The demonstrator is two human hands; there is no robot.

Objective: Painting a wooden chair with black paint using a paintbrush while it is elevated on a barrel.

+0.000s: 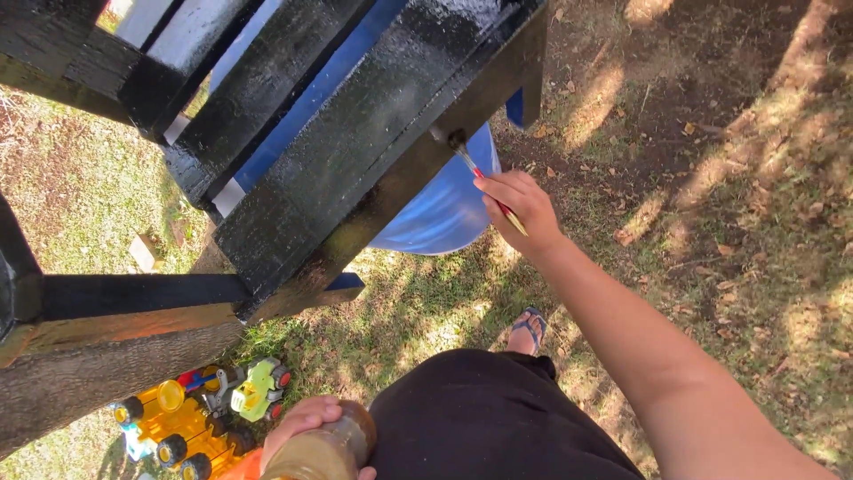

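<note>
My right hand (pixel 524 210) grips a thin red-handled paintbrush (pixel 480 174), its bristle tip touching the edge of a glossy black-painted wooden slat structure (pixel 355 142). The wet black paint shines on the wide slats above. My left hand (pixel 306 422) is low at the bottom, wrapped around a brown jar (pixel 330 452) held near my dark-clothed lap. A blue barrel (pixel 444 209) sits beneath the slats, just left of my right hand.
Colourful toy trucks (pixel 200 413) in yellow and green lie on the grass at the lower left. A rough unpainted plank (pixel 98 373) runs along the left. My sandalled foot (pixel 529 331) rests on patchy grass; bare dirt with dry leaves (pixel 711 107) spreads right.
</note>
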